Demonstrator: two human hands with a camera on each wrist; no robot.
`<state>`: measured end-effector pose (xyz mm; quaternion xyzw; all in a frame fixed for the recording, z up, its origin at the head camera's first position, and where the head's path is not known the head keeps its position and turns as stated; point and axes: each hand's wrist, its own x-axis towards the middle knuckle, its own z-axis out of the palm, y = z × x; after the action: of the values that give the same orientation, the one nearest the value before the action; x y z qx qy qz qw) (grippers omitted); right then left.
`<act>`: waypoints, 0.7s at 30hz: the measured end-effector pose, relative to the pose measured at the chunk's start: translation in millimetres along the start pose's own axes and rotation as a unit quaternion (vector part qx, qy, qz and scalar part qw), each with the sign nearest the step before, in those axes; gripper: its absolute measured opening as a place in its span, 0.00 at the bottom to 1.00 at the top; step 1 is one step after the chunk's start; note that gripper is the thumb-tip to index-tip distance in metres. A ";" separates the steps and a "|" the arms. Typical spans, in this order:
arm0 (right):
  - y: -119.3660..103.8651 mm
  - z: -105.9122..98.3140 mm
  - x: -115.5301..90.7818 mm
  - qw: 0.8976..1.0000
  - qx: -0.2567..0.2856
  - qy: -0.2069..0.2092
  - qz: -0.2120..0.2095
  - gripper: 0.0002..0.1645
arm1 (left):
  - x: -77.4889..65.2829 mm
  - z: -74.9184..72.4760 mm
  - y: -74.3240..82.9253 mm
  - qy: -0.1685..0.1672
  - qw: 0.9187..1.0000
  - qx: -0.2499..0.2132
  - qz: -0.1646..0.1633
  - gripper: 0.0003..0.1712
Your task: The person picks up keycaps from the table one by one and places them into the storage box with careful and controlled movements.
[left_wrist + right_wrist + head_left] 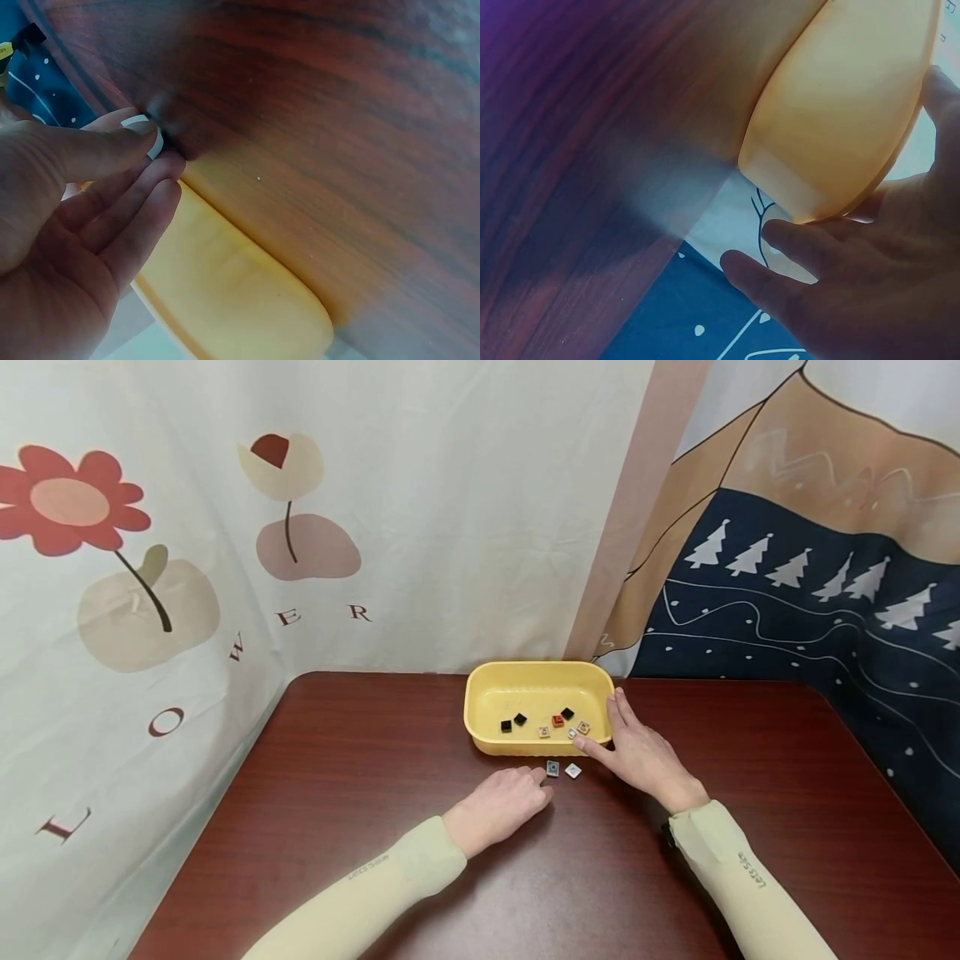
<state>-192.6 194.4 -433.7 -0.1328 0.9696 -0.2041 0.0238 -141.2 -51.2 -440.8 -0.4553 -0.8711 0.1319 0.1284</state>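
My left hand (pixel 501 804) reaches low over the table in front of a yellow basin (pixel 487 747). Its thumb and forefinger pinch a small white-edged keycap (pixel 156 142), mostly covered by the thumb. Close to these fingertips lie a grey keycap (pixel 552 768) and a white keycap (pixel 573 771). At the basin's front right corner rests my right hand (pixel 643 752), thumb across the front rim and fingers stretched along the right side. Its forefinger is partly hidden behind the basin in the right wrist view, where other fingers (pixel 799 247) spread out loosely.
Inside the basin are several keycaps, among them an orange keycap (pixel 557 721), a black keycap (pixel 506 726) and a cream keycap (pixel 543 732). The basin stands at the far edge of the reddish-brown table (pixel 360 760), against a printed curtain (pixel 450 527).
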 end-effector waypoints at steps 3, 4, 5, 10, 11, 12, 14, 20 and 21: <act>-0.2 -0.1 -0.2 1.000 0.001 -0.001 0.001 0.65 | -0.6 0.0 -0.1 0.004 1.000 0.004 0.003 0.05; -0.2 -0.2 -0.3 1.000 0.001 -0.002 0.001 0.66 | -0.7 0.1 0.0 0.006 1.000 0.004 0.003 0.05; -0.2 -0.3 -0.5 1.000 0.002 -0.003 0.001 0.66 | -1.0 -0.4 0.3 0.007 1.000 0.002 0.004 0.05; -0.4 -0.6 -1.0 1.000 0.000 -0.003 0.001 0.67 | -1.3 -3.0 1.4 0.010 1.000 -0.005 0.010 0.04; -0.5 -0.6 -1.0 1.000 0.000 -0.002 0.001 0.67 | -1.2 -4.0 1.4 0.012 1.000 -0.005 0.011 0.04; -0.6 -0.6 -1.0 1.000 0.000 -0.002 0.001 0.67 | -1.0 -5.0 1.2 0.014 1.000 -0.005 0.012 0.04; -0.8 -0.6 -1.0 1.000 0.001 -0.002 0.000 0.67 | -0.4 -7.4 0.3 0.021 1.000 -0.005 0.012 0.04; -1.2 -1.0 -1.2 1.000 0.003 -0.001 -0.001 0.67 | 0.0 -17.4 -4.3 0.034 0.999 -0.015 0.012 0.04; -1.3 -1.2 -1.2 1.000 0.003 -0.001 -0.001 0.67 | -0.1 -19.2 -5.3 0.036 0.999 -0.019 0.012 0.05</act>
<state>-191.2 194.1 -432.1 -0.1339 0.9689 -0.2067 0.0244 -138.6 -52.0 -421.0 -0.4728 -0.8626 0.1001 0.1494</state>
